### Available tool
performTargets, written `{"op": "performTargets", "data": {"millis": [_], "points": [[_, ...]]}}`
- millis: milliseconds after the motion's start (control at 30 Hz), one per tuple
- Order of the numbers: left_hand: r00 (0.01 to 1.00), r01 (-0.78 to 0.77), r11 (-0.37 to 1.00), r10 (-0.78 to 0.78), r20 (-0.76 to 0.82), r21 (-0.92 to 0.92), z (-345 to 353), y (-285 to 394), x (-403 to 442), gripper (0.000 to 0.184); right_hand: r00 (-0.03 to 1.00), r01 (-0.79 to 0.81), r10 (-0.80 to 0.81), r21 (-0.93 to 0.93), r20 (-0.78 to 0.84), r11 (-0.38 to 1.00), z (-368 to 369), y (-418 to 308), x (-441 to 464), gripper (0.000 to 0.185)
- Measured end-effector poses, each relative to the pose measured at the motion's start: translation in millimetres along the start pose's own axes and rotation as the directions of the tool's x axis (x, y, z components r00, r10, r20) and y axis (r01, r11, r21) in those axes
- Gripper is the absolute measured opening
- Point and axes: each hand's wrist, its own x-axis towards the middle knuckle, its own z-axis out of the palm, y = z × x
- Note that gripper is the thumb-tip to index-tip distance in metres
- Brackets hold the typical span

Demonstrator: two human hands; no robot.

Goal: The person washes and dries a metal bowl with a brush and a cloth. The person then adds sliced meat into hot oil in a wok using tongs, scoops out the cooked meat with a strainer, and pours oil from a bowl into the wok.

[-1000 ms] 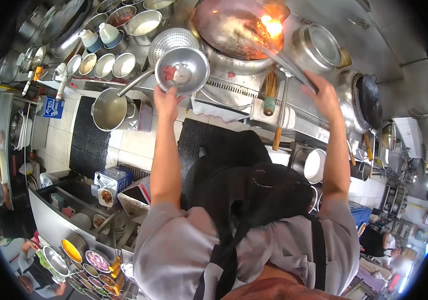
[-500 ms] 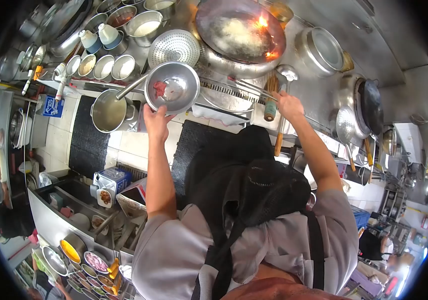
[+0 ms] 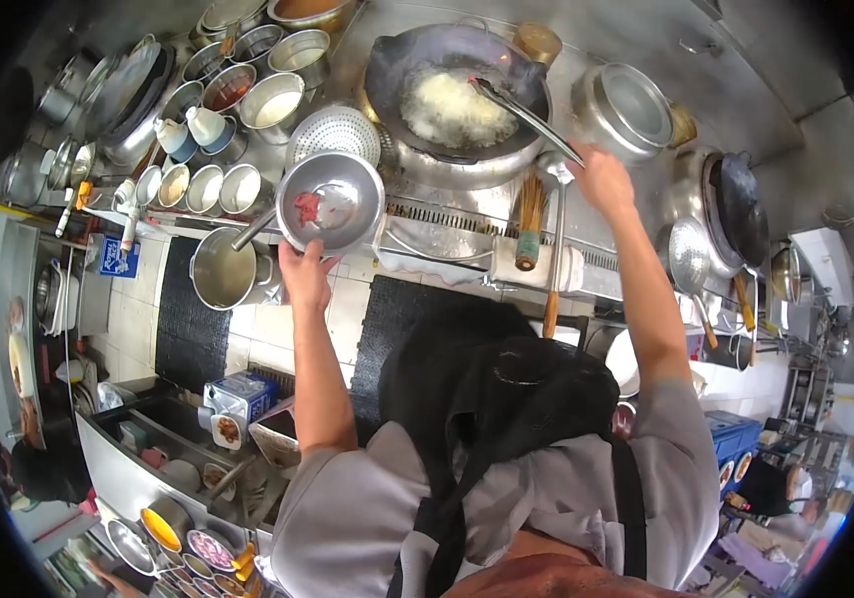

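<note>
My left hand (image 3: 305,271) grips the lower rim of a metal bowl (image 3: 367,224), with pieces of raw meat (image 3: 307,207) lying inside. Closed around the tongs (image 3: 538,124), my right hand (image 3: 601,179) is to the right of a large wok (image 3: 387,105). The dark tips of the tongs reach over the wok, and a small reddish piece shows at them. Pale, foaming hot oil (image 3: 459,108) fills the wok's middle. Behind the bowl sits a perforated strainer (image 3: 332,135).
A bamboo brush (image 3: 529,224) and a long-handled ladle (image 3: 554,269) rest at the stove's front edge. Several seasoning tins (image 3: 240,187) stand left, above a pot of liquid (image 3: 225,264). Stacked pans (image 3: 631,110) and another wok (image 3: 741,209) are on the right.
My right hand has moved up, bringing the tongs from the stove's front edge to over the wok. The bowl stays in my left hand. The flames at the wok's right side have mostly gone.
</note>
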Motion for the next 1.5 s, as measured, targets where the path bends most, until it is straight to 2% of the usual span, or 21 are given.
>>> {"op": "performTargets", "data": {"millis": [100, 200, 267, 333, 400, 433, 500, 533, 600, 633, 700, 800, 867, 933, 967, 1100, 1167, 1200, 1267, 1367, 1500], "points": [[0.999, -0.03, 0.999, 0.031, 0.036, -0.029, 30, -1, -5, 0.038, 0.997, -0.004, -0.004, -0.098, -0.082, 0.995, 43, 16, 64, 0.049], [0.997, -0.067, 0.998, 0.067, 0.042, 0.001, 54, -4, -3, 0.035, 0.999, -0.042, 0.043, -0.085, 0.01, 0.996, 39, 19, 91, 0.053], [0.997, -0.06, 0.995, 0.062, 0.035, -0.075, 79, -3, -2, 0.034, 0.998, -0.017, 0.014, -0.061, -0.058, 0.998, 43, 39, 91, 0.055], [0.998, -0.053, 0.999, 0.053, 0.026, -0.001, 98, 0, 13, 0.033, 0.947, 0.177, -0.189, -0.071, -0.259, 0.982, 41, 53, 88, 0.056], [0.998, -0.043, 0.996, 0.04, 0.048, 0.076, 108, -9, 41, 0.033, 0.914, 0.309, -0.272, 0.079, -0.302, 0.948, 8, 42, 57, 0.055], [0.999, -0.049, 0.994, 0.046, 0.027, 0.101, 118, -5, 45, 0.031, 0.908, 0.325, -0.286, 0.083, -0.305, 0.942, -12, 36, 42, 0.055], [0.999, -0.048, 0.992, 0.046, 0.017, 0.119, 136, 3, 48, 0.033, 0.956, 0.257, -0.29, 0.347, 0.044, 0.902, -37, 24, 14, 0.053], [0.999, -0.041, 0.99, 0.038, 0.02, 0.139, 146, 9, 48, 0.036, 0.958, 0.254, -0.285, 0.352, 0.038, 0.901, -36, 20, 6, 0.053], [0.997, -0.052, 0.991, 0.045, 0.058, 0.125, 159, 13, 46, 0.038, 0.888, 0.427, -0.459, 0.383, -0.01, 0.819, -33, 12, -7, 0.049], [0.992, -0.05, 0.989, 0.033, 0.12, 0.137, 163, 12, 48, 0.038, 0.896, 0.416, -0.445, 0.383, -0.015, 0.825, -21, 10, -8, 0.049], [0.977, -0.079, 0.974, 0.033, 0.211, 0.214, 175, 11, 45, 0.038, 0.843, 0.537, -0.53, 0.178, -0.088, 0.825, 10, 10, -3, 0.045], [0.985, -0.105, 0.957, 0.063, 0.162, 0.269, 186, -3, 59, 0.036, 0.867, 0.493, -0.495, 0.224, -0.048, 0.841, 15, 18, -5, 0.042], [0.986, -0.156, 0.925, 0.123, 0.115, 0.346, 178, -29, 94, 0.04, 0.837, 0.547, -0.535, 0.198, -0.114, 0.813, 14, 33, -6, 0.041], [0.983, -0.173, 0.933, 0.186, -0.011, 0.315, 170, -44, 117, 0.035, 0.919, 0.39, -0.391, 0.305, -0.06, 0.869, 5, 44, -6, 0.04], [0.995, -0.064, 0.98, 0.076, -0.059, 0.188, 172, -19, 95, 0.034, 0.928, 0.363, -0.37, 0.28, -0.029, 0.889, 2, 50, 0, 0.042], [0.999, -0.04, 0.995, 0.038, 0.022, 0.09, 115, -14, 82, 0.036, 0.939, 0.313, -0.337, 0.244, 0.062, 0.918, 17, 51, 33, 0.044], [0.991, -0.03, 0.999, 0.027, -0.128, -0.015, 88, -17, 66, 0.039, 0.939, 0.34, -0.344, 0.121, 0.017, 0.933, 35, 37, 49, 0.046], [0.989, -0.024, 1.0, 0.021, -0.144, -0.019, 78, -18, 59, 0.039, 0.935, 0.354, -0.353, 0.003, -0.035, 0.935, 42, 29, 50, 0.049], [0.99, -0.071, 0.995, 0.062, -0.125, -0.07, 57, -17, 48, 0.038, 0.95, 0.31, -0.31, 0.006, 0.048, 0.951, 46, 22, 50, 0.056], [0.981, -0.116, 0.993, 0.116, -0.154, 0.009, 39, -17, 42, 0.035, 0.964, 0.25, -0.245, 0.038, -0.102, 0.968, 56, 38, 41, 0.06], [0.958, -0.204, 0.949, 0.244, -0.148, 0.238, 47, -6, 39, 0.028, 0.966, 0.243, -0.238, 0.041, -0.102, 0.969, 12, 9, -7, 0.06]]}}
